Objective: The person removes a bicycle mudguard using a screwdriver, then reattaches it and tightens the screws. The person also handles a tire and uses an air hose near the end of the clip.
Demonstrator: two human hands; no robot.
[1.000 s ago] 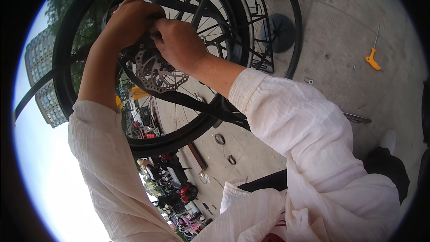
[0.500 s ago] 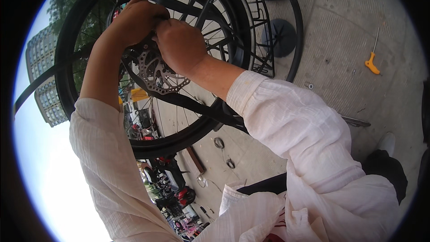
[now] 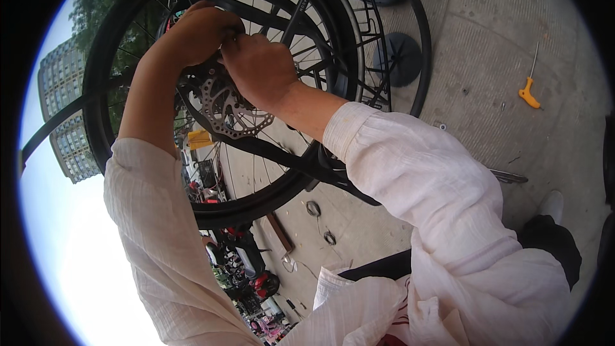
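Observation:
Both hands meet at the frame near the wheel hub of a black bicycle, just above the silver brake disc [image 3: 230, 115]. My left hand [image 3: 202, 31] is curled at the frame, its fingertips hidden behind the hand. My right hand [image 3: 259, 67] is closed beside it, thumb and fingers pinched together close to the left fingertips. Whatever small part they grip is hidden. The spoked wheel with its black tyre [image 3: 256, 204] surrounds both hands, and a black frame tube [image 3: 269, 154] runs below the disc.
A yellow-handled hex driver [image 3: 529, 94] lies on the pavement at right, with small metal pieces such as a nut [image 3: 442, 127] nearby. A black rear rack [image 3: 378, 71] stands beyond the wheel. A metal bar [image 3: 509, 176] lies by my right sleeve. Parked scooters [image 3: 253, 263] are farther off.
The view has shifted slightly, and the wheel and disc sit a little lower. Both hands stay at the same spot, with the right fingers slightly shifted.

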